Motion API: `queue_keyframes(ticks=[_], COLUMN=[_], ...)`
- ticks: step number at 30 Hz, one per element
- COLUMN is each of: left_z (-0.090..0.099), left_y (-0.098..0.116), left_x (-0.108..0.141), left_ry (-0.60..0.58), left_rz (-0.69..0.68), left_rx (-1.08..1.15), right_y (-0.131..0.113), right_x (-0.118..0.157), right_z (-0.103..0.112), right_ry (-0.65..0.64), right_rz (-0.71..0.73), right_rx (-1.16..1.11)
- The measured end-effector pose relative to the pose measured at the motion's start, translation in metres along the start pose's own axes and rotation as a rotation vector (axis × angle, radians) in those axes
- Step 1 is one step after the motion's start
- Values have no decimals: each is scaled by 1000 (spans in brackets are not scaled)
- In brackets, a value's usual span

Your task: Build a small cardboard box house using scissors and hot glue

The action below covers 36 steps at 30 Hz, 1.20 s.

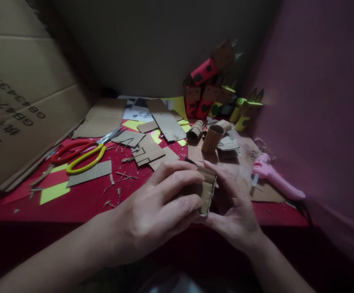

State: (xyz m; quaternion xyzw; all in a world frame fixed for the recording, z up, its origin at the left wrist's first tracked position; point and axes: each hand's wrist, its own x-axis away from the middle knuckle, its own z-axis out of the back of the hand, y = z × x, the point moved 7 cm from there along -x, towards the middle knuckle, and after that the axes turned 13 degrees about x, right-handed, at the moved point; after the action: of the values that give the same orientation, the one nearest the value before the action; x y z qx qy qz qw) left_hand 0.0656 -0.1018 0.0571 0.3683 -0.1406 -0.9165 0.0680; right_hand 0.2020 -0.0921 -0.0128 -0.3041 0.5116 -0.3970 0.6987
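Note:
A folded piece of corrugated cardboard (206, 190) is held between both hands above the table's near edge. My left hand (167, 199) wraps its fingers over the cardboard's top and left side. From the right, my right hand (234, 207) grips the same piece, thumb at the lower edge and fingers at the far side. The fingertips behind the cardboard are partly hidden. Just beyond the hands stands a short cardboard tube (213, 139), with another tube (195, 131) lying to its left.
Red-and-yellow scissors (87, 152) lie left among cardboard scraps (148, 150) on the red cloth (103, 199). A pink glue gun (276, 179) rests at right. Several decorated tube figures (206, 101) are stacked at the back. A large carton (27, 93) borders the left side.

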Motion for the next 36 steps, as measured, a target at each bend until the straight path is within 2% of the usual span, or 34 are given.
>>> queue_keyframes(ticks=[6,11,17,20,23,24,26,28,33,36], left_z=[1,0,5,21,38,38,28,16,2,-17], left_y=[-1,-2,-3,-7,-22,-29,-40,-45,-45,-43], left_x=[3,7,10,15,28,32,39,44,47,48], left_ry=[38,66,90,249,450,468,417,358,344,260], left_rz=[-18,-35,48,199,470,576,767,890,1006,1127], left_rx=[-12,-32,37,67,134,201,390,550,747,1137], right_y=[-5,1,0,0,-2,-3,-5,-4,-3,-10], right_x=[-1,1,2,2,0,0,0,1,7,7], right_z=[2,-1,1,3,5,5,6,7,12,12], right_ry=[27,2,49,97,156,173,201,240,359,383], right_rz=[35,-3,34,21,39,54,74,78,134,235], right_rx=[66,-13,-29,-25,17,22,22,45,302,455])
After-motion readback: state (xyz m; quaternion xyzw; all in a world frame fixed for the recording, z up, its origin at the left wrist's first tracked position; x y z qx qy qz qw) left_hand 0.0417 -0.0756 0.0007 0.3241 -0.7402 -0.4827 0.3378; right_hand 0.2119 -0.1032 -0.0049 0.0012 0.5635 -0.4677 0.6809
